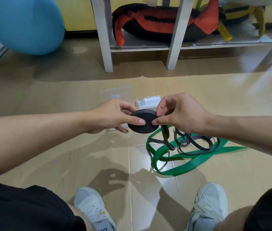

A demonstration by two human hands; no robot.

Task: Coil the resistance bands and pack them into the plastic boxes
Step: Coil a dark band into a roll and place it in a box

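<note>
Nearest the lens, black shorts (23, 207) over bent knees and two pale grey sneakers (91, 209) planted on a glossy tan tiled floor (65, 155). Above them, both hands raised over the floor and meeting on a tightly wound black coil (142, 121) of resistance band: left hand (115, 115) pinching the coil's left edge, thumb on top and fingers curled underneath; right hand (180, 112) gripping the right edge, thumb pressed on the flat face and fingers bent over the rim. From under the right hand, the uncoiled tail (166, 135) of the dark band hanging down to the floor, joining loose dark grey loops (197, 143) lying there. Tangled with those loops, a wide green band (178, 167) sprawled flat on the tiles, to the right of centre and just ahead of the right shoe. Just beyond the hands, two clear plastic boxes on the floor: one (148, 102) with a white label partly hidden behind the coil, another (115, 94) to its left, faint against the tile; whether either is open or lidded cannot be told. Farther back, white shelf legs (104, 39) and a low shelf carrying a black-and-orange bag (157, 24), a yellow-strapped one (242, 12) beside it. Far left, a large blue exercise ball (21, 24) resting on the floor.
</note>
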